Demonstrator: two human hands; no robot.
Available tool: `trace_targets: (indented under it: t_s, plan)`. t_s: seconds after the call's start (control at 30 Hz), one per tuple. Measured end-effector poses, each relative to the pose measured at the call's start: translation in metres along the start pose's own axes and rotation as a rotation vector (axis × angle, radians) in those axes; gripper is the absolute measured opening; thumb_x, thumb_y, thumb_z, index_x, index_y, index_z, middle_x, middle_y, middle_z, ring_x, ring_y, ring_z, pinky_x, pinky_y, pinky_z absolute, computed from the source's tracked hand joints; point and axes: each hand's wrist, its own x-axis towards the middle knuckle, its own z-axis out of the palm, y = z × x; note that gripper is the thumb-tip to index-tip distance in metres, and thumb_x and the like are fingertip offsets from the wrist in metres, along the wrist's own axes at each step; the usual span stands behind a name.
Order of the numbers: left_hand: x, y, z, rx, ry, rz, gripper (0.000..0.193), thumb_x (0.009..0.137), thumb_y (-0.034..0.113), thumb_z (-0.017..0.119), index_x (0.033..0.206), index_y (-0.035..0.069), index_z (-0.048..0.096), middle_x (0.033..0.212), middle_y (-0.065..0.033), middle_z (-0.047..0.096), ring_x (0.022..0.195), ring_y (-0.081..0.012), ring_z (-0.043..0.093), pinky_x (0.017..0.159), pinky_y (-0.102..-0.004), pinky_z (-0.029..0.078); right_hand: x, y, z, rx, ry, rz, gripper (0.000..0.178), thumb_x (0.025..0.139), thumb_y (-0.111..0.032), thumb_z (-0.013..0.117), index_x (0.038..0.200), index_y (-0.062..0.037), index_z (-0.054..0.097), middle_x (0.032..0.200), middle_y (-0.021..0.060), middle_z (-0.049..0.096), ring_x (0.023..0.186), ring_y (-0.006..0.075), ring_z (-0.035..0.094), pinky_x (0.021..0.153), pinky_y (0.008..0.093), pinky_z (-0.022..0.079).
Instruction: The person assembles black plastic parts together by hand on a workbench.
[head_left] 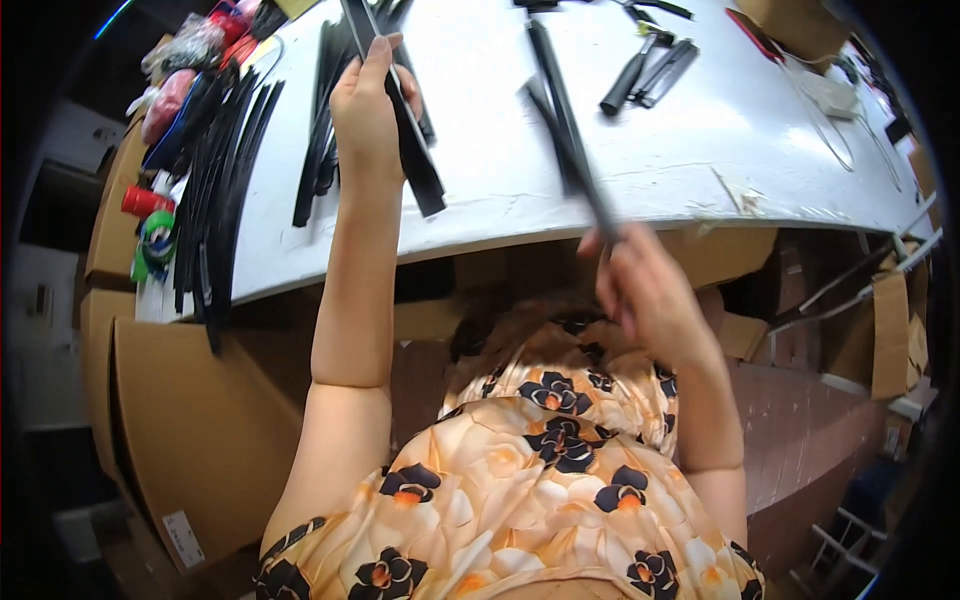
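Observation:
My left hand (362,115) is closed around a long, flat black strip (421,180) over the left part of the white table (470,150). Thumb on top, it holds the strip with the near end slanting toward me. More black strips (318,150) lie beneath and beside that hand. At the table's front edge my right hand (648,290) is smeared by motion, its fingers curled at the near end of a thin dark strip (588,185). Under this strip another black strip (556,80) lies lengthwise on the table.
A bundle of black strips (225,190) overhangs the table's left front corner, beside a red roll (147,201) and a green tape roll (158,235). Black-handled tools (628,80) lie at the back right, near a white cable (825,140). A cardboard box (200,420) stands at left.

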Motion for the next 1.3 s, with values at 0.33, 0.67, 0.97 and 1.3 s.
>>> trace_targets:
  t_s: [0.33,0.67,0.97,1.3]
  plan:
    - [0.000,0.002,-0.024,-0.274,0.162,-0.039,0.027,0.100,0.022,0.041,0.110,-0.002,0.049,0.065,-0.0023,0.045,0.053,-0.0087,0.042,0.048,-0.0212,0.035,-0.015,0.049,0.065,0.131,-0.148,-0.072,0.028,0.102,-0.023,0.034,0.093,-0.0031,0.051,0.057,-0.0003,0.048,0.045,0.0047,0.044,0.044,0.0206,0.035]
    - [-0.016,0.038,-0.091,0.977,-0.489,0.210,0.037,0.088,0.031,0.062,0.071,-0.001,0.057,0.052,-0.0045,0.044,0.048,-0.0103,0.037,0.046,-0.0272,0.031,-0.004,0.050,-0.011,-0.364,0.488,-0.418,0.015,0.096,-0.015,0.049,0.098,-0.0037,0.058,0.062,0.0096,0.050,0.051,0.0206,0.050,0.049,0.0299,0.040]
    - [-0.003,0.044,-0.115,1.066,-0.682,0.254,0.049,0.086,0.030,0.065,0.057,-0.001,0.042,0.048,-0.0086,0.033,0.042,-0.0146,0.030,0.042,-0.0300,0.026,-0.001,0.050,-0.034,-0.726,0.601,-0.679,0.010,0.086,-0.015,0.064,0.087,-0.0057,0.061,0.068,0.0081,0.059,0.053,0.0244,0.056,0.049,0.0319,0.042]
    - [-0.002,0.046,-0.109,1.043,-0.740,0.235,0.048,0.084,0.032,0.066,0.056,-0.001,0.045,0.047,-0.0081,0.031,0.042,-0.0139,0.030,0.042,-0.0302,0.026,-0.005,0.048,-0.042,-0.834,0.594,-0.739,0.011,0.083,-0.017,0.066,0.086,-0.0073,0.061,0.073,0.0045,0.063,0.055,0.0229,0.058,0.049,0.0308,0.044]
